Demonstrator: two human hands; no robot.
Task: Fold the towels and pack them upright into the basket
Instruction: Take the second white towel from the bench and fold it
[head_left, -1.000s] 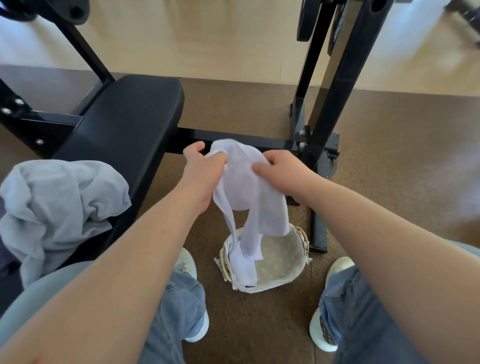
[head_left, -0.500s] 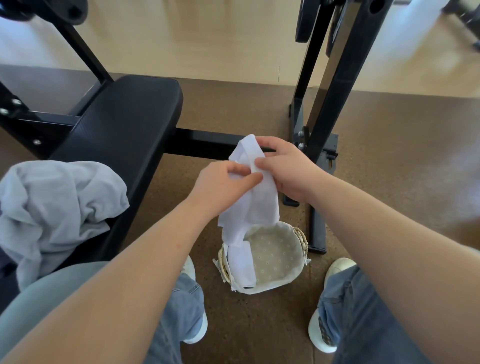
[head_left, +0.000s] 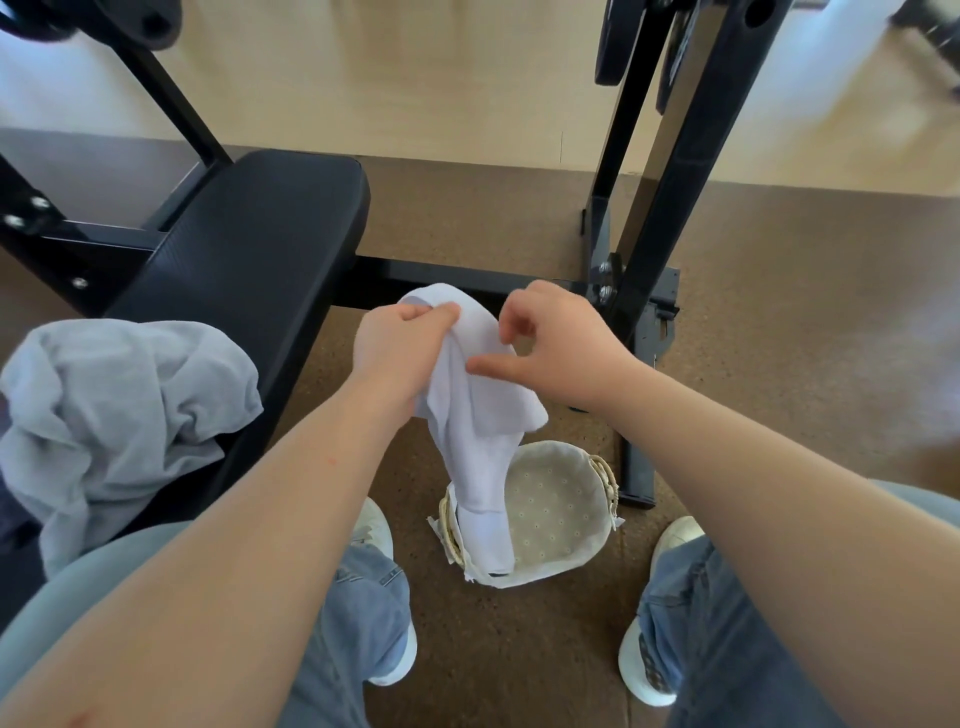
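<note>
The left hand (head_left: 395, 353) grips the top of a white towel (head_left: 483, 415) above the basket (head_left: 607, 475), the towel's end hanging into the basket's left side. The right hand (head_left: 561, 353) touches it with the thumb, fingers curled; I cannot tell whether it is holding the towel. A grey towel (head_left: 119, 405) lies left of the basket, on the desk (head_left: 249, 249)

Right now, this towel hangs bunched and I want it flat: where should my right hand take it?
Probably the loose corner of the white towel, from the right: the left hand grips its top, and the tail dangles toward the basket.
</note>
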